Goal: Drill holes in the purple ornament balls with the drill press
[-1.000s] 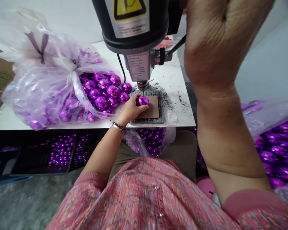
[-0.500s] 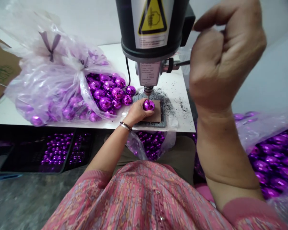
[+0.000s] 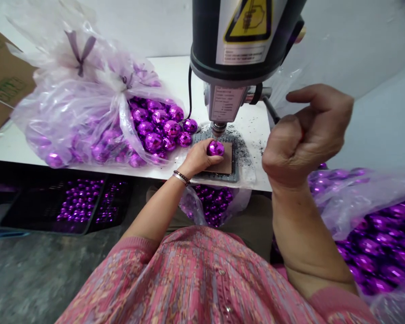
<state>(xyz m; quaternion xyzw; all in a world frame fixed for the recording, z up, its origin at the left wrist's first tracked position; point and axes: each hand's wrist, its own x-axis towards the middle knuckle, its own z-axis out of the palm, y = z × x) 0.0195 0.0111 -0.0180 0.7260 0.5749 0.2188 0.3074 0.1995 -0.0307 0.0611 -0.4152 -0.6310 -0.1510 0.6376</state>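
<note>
A shiny purple mirror-faceted ball (image 3: 216,149) sits on a brown board (image 3: 225,165) under the drill press (image 3: 227,101). My left hand (image 3: 200,157) grips it from the left between thumb and fingers. Just above the ball is the chuck (image 3: 218,128), its thin bit reaching the ball's top; whether the bit has gone in, I cannot tell. On the right, my right hand (image 3: 307,135) is closed around the end of the press's lever (image 3: 270,109). Most of that grip is hidden by the hand itself.
A clear plastic bag (image 3: 74,108) spills purple balls (image 3: 155,128) left of the press. Dark shavings (image 3: 245,150) litter the white table (image 3: 175,72). An open bag of balls (image 3: 214,202) hangs at the front edge. Black crates (image 3: 47,211) stand lower left; another bag (image 3: 378,238) lies right.
My right hand has come down with the lever, and the chuck has dropped closer to the ball. My left hand still holds the ball on the board. The view has shifted slightly.
</note>
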